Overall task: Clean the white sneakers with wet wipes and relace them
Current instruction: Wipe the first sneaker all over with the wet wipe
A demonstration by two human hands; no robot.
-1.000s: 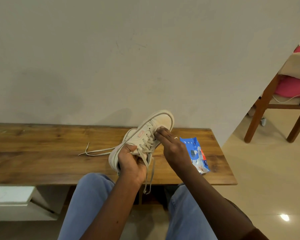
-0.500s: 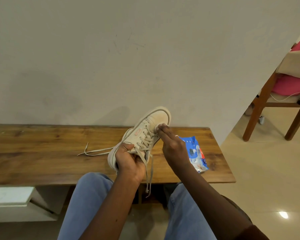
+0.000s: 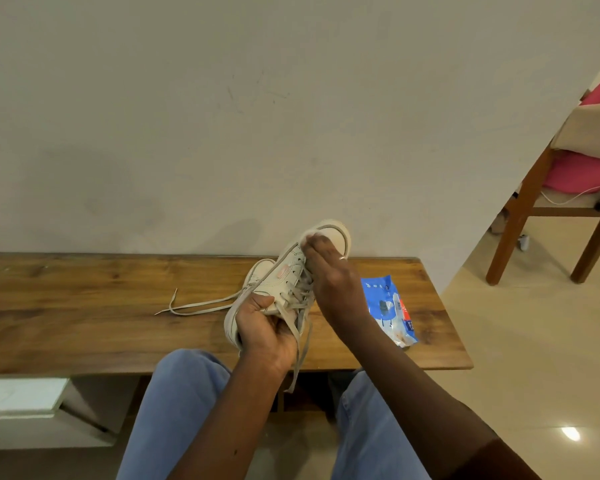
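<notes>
A white sneaker (image 3: 284, 271) is held toe-up above the wooden bench (image 3: 84, 306). My left hand (image 3: 264, 327) grips its heel end from below. My right hand (image 3: 329, 271) pinches a white wet wipe (image 3: 309, 236) and presses it on the toe cap. Loose grey laces (image 3: 201, 306) trail left across the bench and hang down past my left wrist. Behind the held shoe, part of a second white sneaker (image 3: 262, 266) shows. A blue wet-wipe pack (image 3: 388, 306) lies on the bench just right of my right hand.
The bench stands against a plain wall, its right end near the pack. A wooden chair (image 3: 534, 216) with pink cushions stands at the far right on the tiled floor. My knees in blue jeans (image 3: 174, 410) sit under the bench's front edge.
My right hand with the wipe has slid up from the lace area onto the toe cap. The sneaker stays in my left hand, tilted slightly more upright.
</notes>
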